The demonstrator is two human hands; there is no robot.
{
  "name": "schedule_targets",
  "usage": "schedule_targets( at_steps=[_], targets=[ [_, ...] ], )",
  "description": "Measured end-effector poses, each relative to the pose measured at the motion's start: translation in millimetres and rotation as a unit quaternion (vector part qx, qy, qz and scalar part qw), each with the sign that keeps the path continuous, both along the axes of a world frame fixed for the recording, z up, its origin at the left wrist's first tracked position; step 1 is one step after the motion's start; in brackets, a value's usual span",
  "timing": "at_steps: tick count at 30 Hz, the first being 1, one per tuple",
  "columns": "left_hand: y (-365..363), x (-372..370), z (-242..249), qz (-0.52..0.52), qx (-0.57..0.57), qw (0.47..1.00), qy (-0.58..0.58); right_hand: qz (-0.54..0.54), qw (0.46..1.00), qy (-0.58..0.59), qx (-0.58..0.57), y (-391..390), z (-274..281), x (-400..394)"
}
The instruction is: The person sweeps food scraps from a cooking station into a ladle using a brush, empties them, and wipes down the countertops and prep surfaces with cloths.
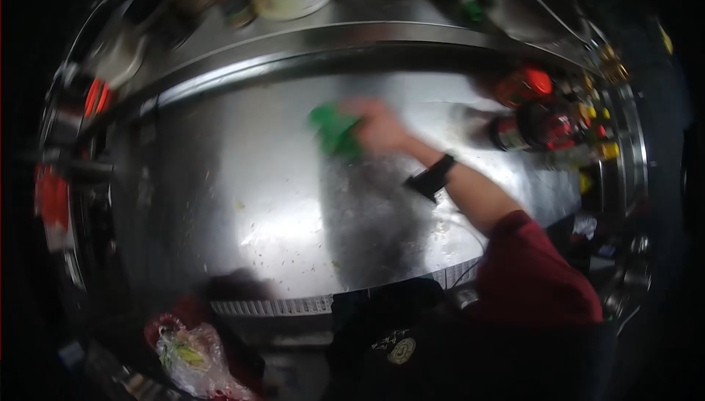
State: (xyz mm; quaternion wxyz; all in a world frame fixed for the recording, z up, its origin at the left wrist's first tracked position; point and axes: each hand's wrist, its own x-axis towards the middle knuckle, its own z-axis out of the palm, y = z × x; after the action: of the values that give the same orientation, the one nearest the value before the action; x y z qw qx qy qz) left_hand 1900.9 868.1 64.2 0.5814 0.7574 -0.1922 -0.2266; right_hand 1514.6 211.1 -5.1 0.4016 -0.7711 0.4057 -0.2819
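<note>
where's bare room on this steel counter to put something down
The left half of the steel counter is bare, left of the right hand with its green cloth. The right end is crowded with bottles.

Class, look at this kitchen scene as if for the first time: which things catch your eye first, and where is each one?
The right hand pressing a bright green cloth onto the shiny stainless steel counter, near its middle, stands out first. Next come the red-capped sauce bottles clustered at the counter's right end. A crumpled clear plastic bag sits below the counter's front edge, lower left.
</note>
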Motion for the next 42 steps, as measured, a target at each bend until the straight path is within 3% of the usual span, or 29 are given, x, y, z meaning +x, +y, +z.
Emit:
schedule_targets(
  at_steps=[2, 3, 4, 5, 6, 8, 11, 14, 16, 18, 19, 20, 22, 23, 24, 26, 28, 30, 32, 34, 36, 37, 40, 41, 42],
  targets=[
    [3, -32, 6, 0.039, 0.038, 0.998, -0.020, -0.029, 0.992, 0.065, -0.103, -57, -6, -67],
    [5, -40, 8, 0.063, 0.043, 0.997, 0.015, -0.044, 0.993, 0.079, -0.075, -76, -16, -94],
    [7, -48, 8, 0.094, 0.041, 0.993, 0.056, -0.141, 0.966, 0.218, -0.016, -77, -25, -103],
    [9, -54, 8, 0.121, 0.035, 0.987, 0.103, -0.167, 0.901, 0.344, -0.204, -78, -60, -105],
    [12, -58, 6, 0.149, 0.025, 0.977, 0.149, -0.160, 0.903, 0.341, -0.206, -81, -94, -104],
    [21, -69, 4, 0.192, -0.003, 0.950, 0.245, -0.172, 0.885, 0.346, -0.260, -28, -88, -55],
    [43, -76, -8, 0.223, -0.047, 0.898, 0.375, -0.099, 0.922, 0.262, -0.269, 65, -68, 24],
    [41, -83, -18, 0.205, -0.010, 0.900, 0.385, 0.046, 0.949, 0.156, -0.269, 134, -65, 54],
    [79, -62, -70, 0.135, -0.006, 0.881, 0.454, 0.069, 0.985, 0.126, -0.098, 159, -52, 45],
    [47, -78, -72, 0.179, 0.033, 0.927, 0.329, -0.016, 0.980, 0.088, -0.175, 157, -66, -4],
    [89, -50, -110, 0.169, 0.066, 0.904, 0.386, -0.069, 0.971, 0.085, -0.212, 152, -72, -39],
    [58, -63, -87, 0.158, 0.129, 0.914, 0.352, -0.108, 0.990, 0.053, -0.068, 150, -43, -77],
    [83, -43, -124, 0.103, 0.113, 0.920, 0.360, -0.108, 0.981, -0.131, 0.091, 136, -35, -166],
    [77, -38, -128, 0.075, 0.139, 0.922, 0.354, -0.236, 0.969, -0.006, 0.068, 152, -6, -181],
    [60, -35, -132, 0.041, 0.163, 0.921, 0.352, -0.250, 0.966, 0.060, 0.024, 140, -51, -243],
    [33, -29, -147, -0.016, 0.193, 0.921, 0.340, -0.361, 0.860, 0.345, -0.106, 156, -105, -299],
    [8, -23, -181, -0.073, 0.229, 0.916, 0.321, -0.361, 0.822, 0.402, -0.178, 178, -126, -273],
    [-26, -10, -198, -0.198, 0.354, 0.869, 0.284, -0.320, 0.839, 0.399, -0.183, 202, -104, -200],
    [-83, -23, -187, -0.258, 0.406, 0.844, 0.236, -0.297, 0.871, 0.349, -0.177, 224, -84, -130],
    [-96, -24, -246, -0.283, 0.319, 0.874, 0.232, -0.251, 0.885, 0.317, -0.231, 232, -83, -83],
    [-133, -40, -231, -0.289, 0.298, 0.870, 0.266, -0.169, 0.918, 0.236, -0.270, 241, -72, -31],
    [-149, -41, -224, -0.320, 0.362, 0.837, 0.258, -0.134, 0.928, 0.205, -0.282, 246, -68, -5],
    [-169, -48, -229, -0.303, 0.329, 0.857, 0.256, 0.050, 0.959, 0.139, -0.242, 275, -60, 49],
    [-175, -44, -226, -0.342, 0.347, 0.839, 0.242, 0.095, 0.967, 0.108, -0.212, 290, -58, 60],
    [-183, -50, -220, -0.338, 0.283, 0.855, 0.273, 0.135, 0.970, 0.084, -0.183, 300, -54, 64]
  ],
)
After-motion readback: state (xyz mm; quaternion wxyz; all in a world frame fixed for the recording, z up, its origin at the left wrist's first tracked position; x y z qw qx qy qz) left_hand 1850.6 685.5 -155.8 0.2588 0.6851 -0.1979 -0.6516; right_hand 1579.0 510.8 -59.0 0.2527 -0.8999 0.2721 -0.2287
